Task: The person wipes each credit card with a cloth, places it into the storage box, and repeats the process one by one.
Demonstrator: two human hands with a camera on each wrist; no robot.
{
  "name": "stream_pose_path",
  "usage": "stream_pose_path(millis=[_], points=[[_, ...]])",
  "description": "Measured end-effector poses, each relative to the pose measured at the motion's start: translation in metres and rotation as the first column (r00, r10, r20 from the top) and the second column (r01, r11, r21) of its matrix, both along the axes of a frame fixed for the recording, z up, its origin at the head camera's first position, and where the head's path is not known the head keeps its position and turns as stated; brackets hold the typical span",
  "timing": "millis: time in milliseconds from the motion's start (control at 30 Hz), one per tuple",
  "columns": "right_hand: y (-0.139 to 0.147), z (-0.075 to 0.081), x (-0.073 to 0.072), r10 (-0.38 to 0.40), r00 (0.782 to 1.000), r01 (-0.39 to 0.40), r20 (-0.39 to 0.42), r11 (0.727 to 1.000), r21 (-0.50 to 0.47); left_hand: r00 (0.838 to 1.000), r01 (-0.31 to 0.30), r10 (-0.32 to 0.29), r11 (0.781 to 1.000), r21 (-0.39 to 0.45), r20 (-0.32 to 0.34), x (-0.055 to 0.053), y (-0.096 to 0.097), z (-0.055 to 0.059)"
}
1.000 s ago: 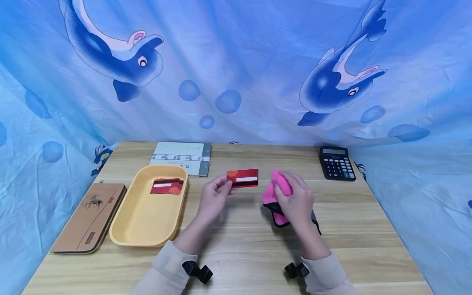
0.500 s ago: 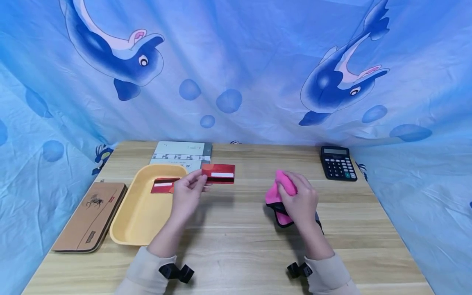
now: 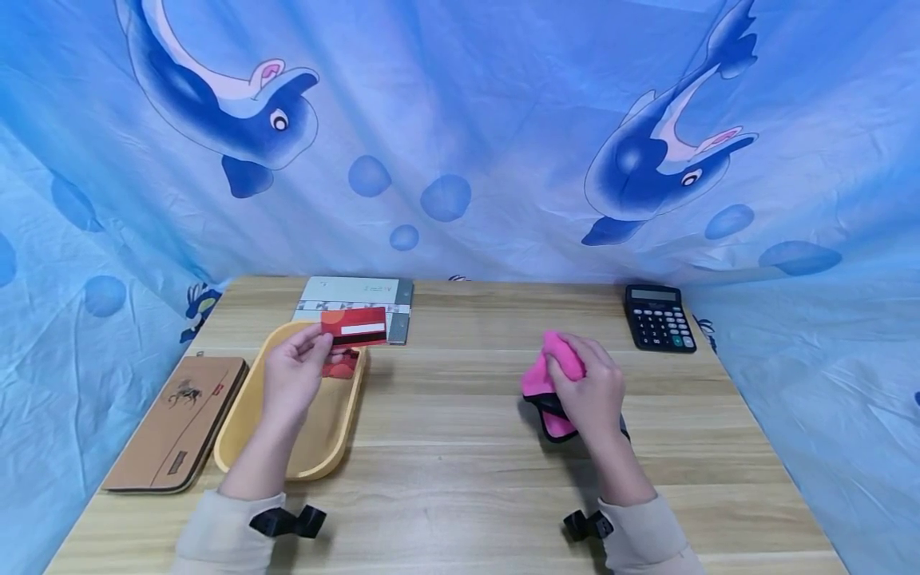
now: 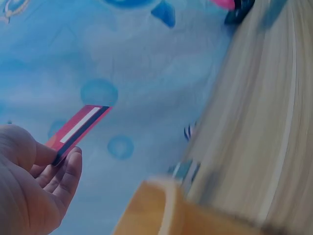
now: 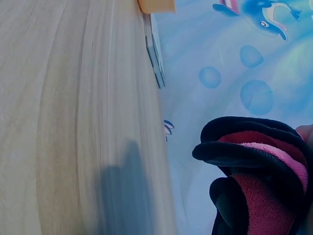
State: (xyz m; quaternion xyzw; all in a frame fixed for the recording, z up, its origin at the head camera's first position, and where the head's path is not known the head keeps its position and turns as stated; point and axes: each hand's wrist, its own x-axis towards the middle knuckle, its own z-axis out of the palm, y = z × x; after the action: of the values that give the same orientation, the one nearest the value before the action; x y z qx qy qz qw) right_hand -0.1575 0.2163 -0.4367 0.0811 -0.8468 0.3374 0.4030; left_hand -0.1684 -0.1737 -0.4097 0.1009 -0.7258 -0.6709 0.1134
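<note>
My left hand (image 3: 289, 379) pinches a red bank card (image 3: 362, 317) by its left end, between thumb and fingers. The card, its white strip and dark stripe showing, is held above the far end of a yellow plastic basin (image 3: 350, 415). Partly hidden behind that hand, more red cards (image 3: 342, 367) lie in the basin. In the left wrist view the pinched card (image 4: 80, 131) stands out past the fingertips. Over the table's right half, my right hand (image 3: 595, 391) grips a bunched pink cloth with black edging (image 3: 535, 378); its folds show in the right wrist view.
A brown wallet (image 3: 176, 423) lies left of the basin. Behind the basin is a grey-green notebook (image 3: 352, 289), partly covered by the card. At the back right sits a black calculator (image 3: 657, 319). A blue dolphin-print curtain (image 3: 503, 120) hangs behind the wooden table (image 3: 460, 479).
The left hand has carried the bank card leftward, from the table's middle to over the basin. The right hand, still gripping the cloth, has shifted slightly right.
</note>
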Motion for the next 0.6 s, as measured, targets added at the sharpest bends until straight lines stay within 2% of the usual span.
stream_pose_path(millis=[200,367,600], points=[[0.000,-0.001,0.000,0.002,1.000,-0.002,0.003,1.000,-0.003,0.998,-0.037,0.041,0.996,-0.080,0.048,-0.008,-0.029,-0.016],[-0.002,-0.002,0.001,0.010,1.000,-0.010,0.011,1.000,0.002,0.995,0.002,0.010,0.994,-0.111,0.103,-0.011,-0.046,-0.028],[-0.002,-0.002,0.002,0.015,1.000,-0.014,0.019,1.000,-0.009,0.980,0.071,-0.030,0.976,-0.206,0.198,-0.011,-0.058,-0.037]])
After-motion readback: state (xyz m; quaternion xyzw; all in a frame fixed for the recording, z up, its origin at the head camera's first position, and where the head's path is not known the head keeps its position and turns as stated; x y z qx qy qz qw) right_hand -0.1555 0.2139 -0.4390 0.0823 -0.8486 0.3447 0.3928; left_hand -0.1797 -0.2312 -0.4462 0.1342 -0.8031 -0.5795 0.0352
